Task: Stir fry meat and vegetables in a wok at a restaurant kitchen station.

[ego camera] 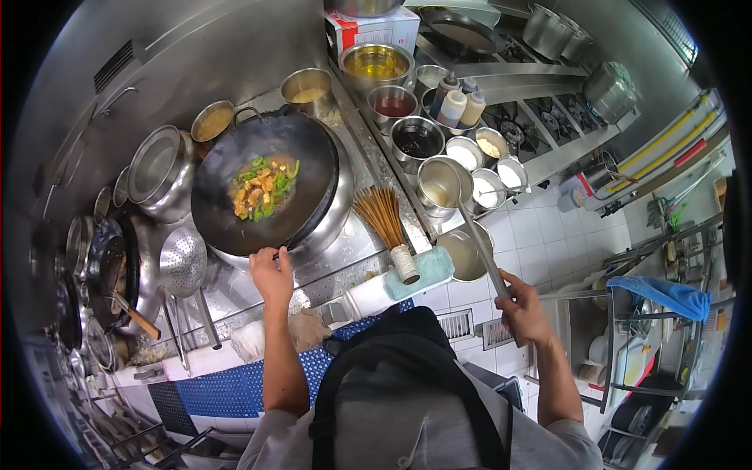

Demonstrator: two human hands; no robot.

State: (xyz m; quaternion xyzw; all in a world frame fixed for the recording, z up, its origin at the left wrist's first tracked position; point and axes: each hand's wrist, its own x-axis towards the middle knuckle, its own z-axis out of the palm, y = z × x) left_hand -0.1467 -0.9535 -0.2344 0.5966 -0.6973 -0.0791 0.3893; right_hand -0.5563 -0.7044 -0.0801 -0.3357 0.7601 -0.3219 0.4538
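Observation:
My left hand [272,275] grips the near rim or handle of a black wok [264,135], which sits tilted on a round steel burner ring. Inside the wok lie green pepper strips and browned pieces of food [258,191]. My right hand [524,308] is closed around the long metal handle of a ladle [479,244]. The ladle's bowl end reaches into a steel pot [445,183] with pale contents and is hidden there. Between my hands, a bamboo wok brush [388,226] rests on a folded green towel [432,267] at the counter's front edge.
A perforated skimmer [183,261] and stacked steel bowls [155,167] stand left of the wok. Right of it are pots of oil [376,63], dark sauce [418,138] and white seasonings [486,189], with squeeze bottles [453,107] behind. A larger steel pot [467,252] stands below the ladle.

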